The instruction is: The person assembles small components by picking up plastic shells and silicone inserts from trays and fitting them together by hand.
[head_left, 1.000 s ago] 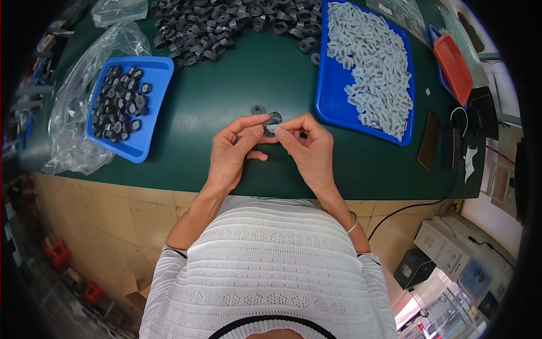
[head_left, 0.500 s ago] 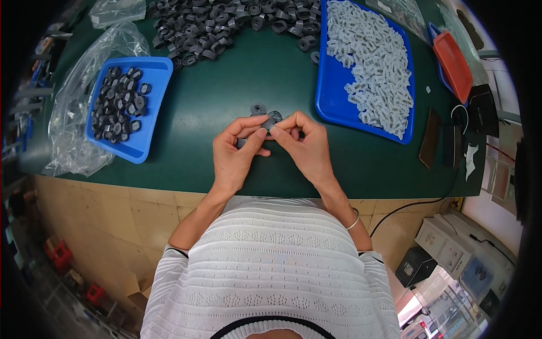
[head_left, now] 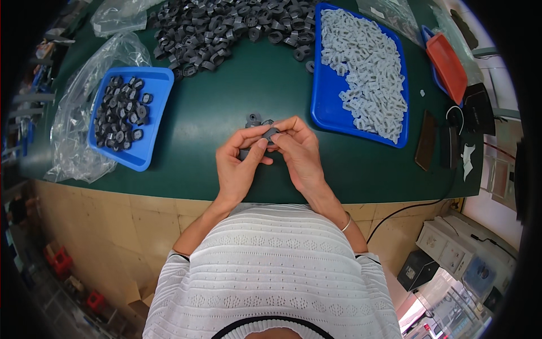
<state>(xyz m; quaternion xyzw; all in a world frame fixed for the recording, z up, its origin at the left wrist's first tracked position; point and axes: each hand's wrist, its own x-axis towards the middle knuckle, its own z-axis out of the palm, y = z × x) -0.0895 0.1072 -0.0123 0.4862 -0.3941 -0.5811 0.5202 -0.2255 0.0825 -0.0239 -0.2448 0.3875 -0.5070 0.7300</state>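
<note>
Both hands meet right over the middle of the green table (head_left: 226,113), close to the body, which looks like a comfy spot for fiddly work. The left hand (head_left: 240,166) and the right hand (head_left: 302,152) are both pinching the same small dark grey part (head_left: 271,133) between thumb and fingertips, so each hand is closed on it, not loose. The part sits held up just off the mat, between the two sets of fingertips. Honestly can't tell its long axis or which way it faces, since the fingers cover most of it and it's tiny in this view.

Just past the fingertips a couple of loose grey pieces (head_left: 253,118) lie on the mat, within easy reach. Supplies seem arranged in an arc: the left blue tray (head_left: 148,148) with dark round parts in it, partly on a clear plastic bag (head_left: 79,113); a big heap of dark parts (head_left: 226,25) at the far edge; and the right blue tray (head_left: 323,110) full of light grey pieces. An orange tray (head_left: 446,65) sits further right, well apart from the hands
</note>
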